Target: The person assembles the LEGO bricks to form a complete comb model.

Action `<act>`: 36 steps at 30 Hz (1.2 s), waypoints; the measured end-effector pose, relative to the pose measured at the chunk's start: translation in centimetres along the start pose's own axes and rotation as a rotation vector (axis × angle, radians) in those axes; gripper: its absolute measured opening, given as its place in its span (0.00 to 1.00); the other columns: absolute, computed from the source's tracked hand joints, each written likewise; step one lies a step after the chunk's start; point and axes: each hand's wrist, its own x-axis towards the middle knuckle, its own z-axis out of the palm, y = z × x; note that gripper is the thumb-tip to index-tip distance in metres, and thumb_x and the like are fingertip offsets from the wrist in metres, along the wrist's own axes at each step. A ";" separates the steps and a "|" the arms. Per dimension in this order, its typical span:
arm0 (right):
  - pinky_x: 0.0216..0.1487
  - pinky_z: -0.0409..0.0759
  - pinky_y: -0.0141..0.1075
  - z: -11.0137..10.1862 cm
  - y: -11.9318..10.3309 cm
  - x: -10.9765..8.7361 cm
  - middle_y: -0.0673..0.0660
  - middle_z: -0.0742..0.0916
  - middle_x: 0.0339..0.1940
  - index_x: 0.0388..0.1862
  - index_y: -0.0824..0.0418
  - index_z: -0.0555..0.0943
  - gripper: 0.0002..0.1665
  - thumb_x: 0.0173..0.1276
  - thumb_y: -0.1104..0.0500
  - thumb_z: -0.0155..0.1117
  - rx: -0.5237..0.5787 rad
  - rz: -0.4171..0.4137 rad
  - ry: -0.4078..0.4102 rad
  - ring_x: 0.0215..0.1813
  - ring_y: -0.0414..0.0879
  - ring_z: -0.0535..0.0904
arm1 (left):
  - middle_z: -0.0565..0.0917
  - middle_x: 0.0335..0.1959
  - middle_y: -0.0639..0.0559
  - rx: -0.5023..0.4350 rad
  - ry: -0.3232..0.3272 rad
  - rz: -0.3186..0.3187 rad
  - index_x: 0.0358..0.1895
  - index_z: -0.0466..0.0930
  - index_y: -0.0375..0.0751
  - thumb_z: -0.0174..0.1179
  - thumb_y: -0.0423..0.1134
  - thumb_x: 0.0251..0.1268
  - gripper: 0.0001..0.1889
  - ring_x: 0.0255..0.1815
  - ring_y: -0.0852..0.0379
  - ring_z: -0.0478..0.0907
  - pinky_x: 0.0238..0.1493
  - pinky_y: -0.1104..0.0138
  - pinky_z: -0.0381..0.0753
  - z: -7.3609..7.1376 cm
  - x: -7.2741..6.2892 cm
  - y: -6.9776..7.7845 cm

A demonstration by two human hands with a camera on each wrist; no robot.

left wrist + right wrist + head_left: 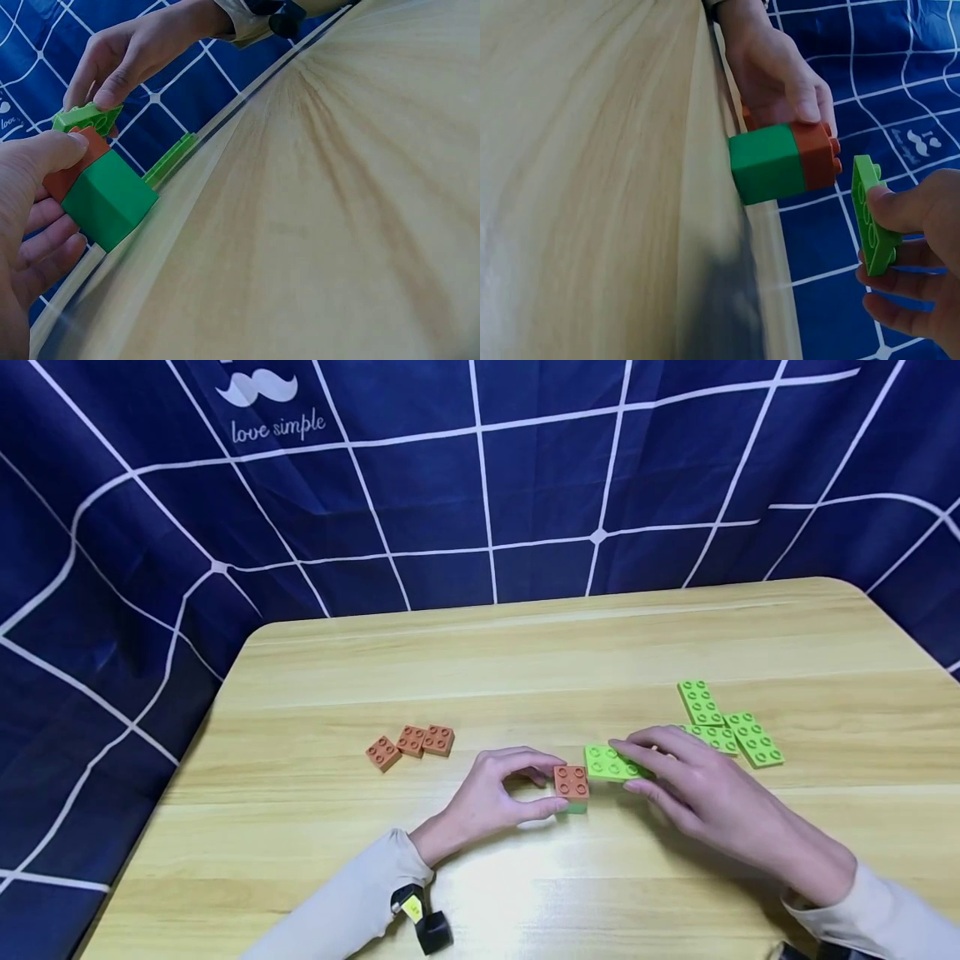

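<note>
My left hand (491,795) pinches an orange square brick (572,782) between thumb and fingers. That brick sits on top of a darker green block (769,165), which stands upright on the tabletop. To the right, my right hand (705,797) holds a thin light-green toy brick (604,762) by its far end, thumb on one side and fingers on the other. In the right wrist view this light-green brick (871,217) is raised above the orange one, with a gap between them. Its hollow underside faces the table.
Several loose orange bricks (411,741) lie in a row on the wooden table (300,827), left of my left hand. Beyond my right hand, more light-green bricks (753,740) lie close together. A dark blue curtain (420,485) with white lines hangs behind the table's far edge.
</note>
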 end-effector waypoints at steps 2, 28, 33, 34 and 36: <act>0.48 0.77 0.38 0.2 -0.1 0.1 0.52 0.82 0.49 0.57 0.61 0.80 0.29 0.77 0.42 0.45 0.007 0.000 -0.003 0.49 0.45 0.79 | 0.86 0.43 0.45 0.002 -0.001 -0.003 0.50 0.82 0.34 0.74 0.33 0.49 0.22 0.38 0.55 0.83 0.46 0.69 0.83 0.0 0.0 0.0; 0.46 0.81 0.43 1.3 -1.0 1.4 0.53 0.83 0.47 0.56 0.61 0.81 0.29 0.77 0.42 0.46 0.009 -0.043 -0.030 0.48 0.46 0.78 | 0.86 0.40 0.47 0.012 0.017 0.044 0.48 0.82 0.34 0.73 0.32 0.50 0.19 0.38 0.55 0.83 0.44 0.69 0.83 -0.1 0.1 0.4; 0.47 0.80 0.41 1.3 -1.1 1.4 0.52 0.83 0.47 0.56 0.61 0.82 0.29 0.77 0.42 0.45 0.014 -0.052 -0.032 0.48 0.45 0.78 | 0.86 0.39 0.46 0.015 0.027 0.063 0.47 0.81 0.32 0.73 0.31 0.48 0.20 0.37 0.55 0.83 0.43 0.69 0.84 -0.1 0.0 0.3; 0.47 0.80 0.41 1.3 -1.1 1.4 0.52 0.83 0.47 0.56 0.61 0.82 0.28 0.76 0.42 0.46 0.020 -0.055 -0.032 0.49 0.45 0.78 | 0.86 0.39 0.45 0.009 0.031 0.058 0.46 0.81 0.32 0.74 0.30 0.48 0.20 0.37 0.55 0.83 0.43 0.68 0.84 -0.1 0.0 0.3; 0.47 0.80 0.41 1.2 -1.2 1.4 0.52 0.83 0.47 0.56 0.61 0.82 0.27 0.76 0.43 0.49 0.030 -0.062 -0.035 0.48 0.45 0.79 | 0.86 0.37 0.46 0.005 0.037 0.045 0.47 0.81 0.33 0.74 0.31 0.48 0.20 0.36 0.56 0.83 0.42 0.68 0.84 0.0 -0.1 0.3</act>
